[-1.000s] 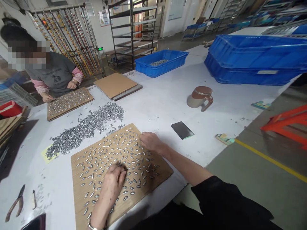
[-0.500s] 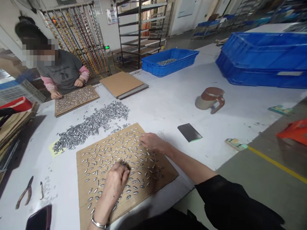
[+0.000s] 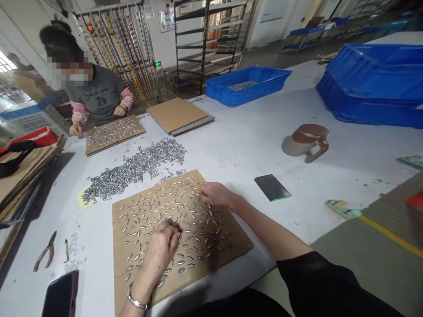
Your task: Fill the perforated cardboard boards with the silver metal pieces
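A: Where is the left hand (image 3: 161,242)?
B: Over the middle of the corrugated cardboard sheet (image 3: 118,275), knuckles up, a silver bangle (image 3: 137,303) around its wrist. The fingers are curled and close together, but their tips are hidden, so I can't tell whether they hold one of the spindle-shaped metal pieces (image 3: 191,265).
A: And the right hand (image 3: 216,193)?
B: At the sheet's far right edge. Its fingers are drawn narrow, right by the pieces there; whether one is pinched between them, I can't tell.
A: How do the pieces lie?
B: Spread singly over most of the sheet, pointing various ways. Beyond its far edge a long, loose pile (image 3: 139,169) of them sits on the white table (image 3: 238,145), its left end on a yellow paper (image 3: 81,200).
A: What else is near?
B: Left of the sheet, pliers (image 3: 51,255) and a smartphone (image 3: 59,295). Right of it, a dark flat block (image 3: 272,187), then a mug (image 3: 309,134) with a brown handle.
A: Anyone opposite?
B: A co-worker (image 3: 105,90) in a grey shirt, behind another cardboard sheet (image 3: 115,134) covered with pieces.
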### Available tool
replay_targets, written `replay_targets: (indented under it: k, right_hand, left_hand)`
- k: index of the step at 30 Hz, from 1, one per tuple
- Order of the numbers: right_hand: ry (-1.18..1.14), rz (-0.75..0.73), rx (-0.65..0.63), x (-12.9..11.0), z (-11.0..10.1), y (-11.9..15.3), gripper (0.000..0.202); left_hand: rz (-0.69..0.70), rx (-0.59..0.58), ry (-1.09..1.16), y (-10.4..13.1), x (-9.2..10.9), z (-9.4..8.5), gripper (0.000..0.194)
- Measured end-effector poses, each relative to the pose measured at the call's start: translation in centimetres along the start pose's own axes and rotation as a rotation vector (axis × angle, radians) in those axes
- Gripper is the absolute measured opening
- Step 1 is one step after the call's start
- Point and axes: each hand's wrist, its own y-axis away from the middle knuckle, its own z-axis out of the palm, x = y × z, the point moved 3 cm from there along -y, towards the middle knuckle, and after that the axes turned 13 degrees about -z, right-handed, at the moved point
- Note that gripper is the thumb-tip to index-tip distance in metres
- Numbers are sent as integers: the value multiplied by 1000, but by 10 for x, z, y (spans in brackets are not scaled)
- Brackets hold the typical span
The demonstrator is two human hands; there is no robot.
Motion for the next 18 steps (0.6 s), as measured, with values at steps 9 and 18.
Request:
replay_targets:
  k: [9,18]
  right_hand:
    - [59,-95,-104,-47,-6,-50,19]
    - [34,-65,-84,-47,-16,-62,26]
  left_hand:
    - [-33,-11,-40,2,4,-2,25]
    - [-84,19,-30,3,-10,-2,25]
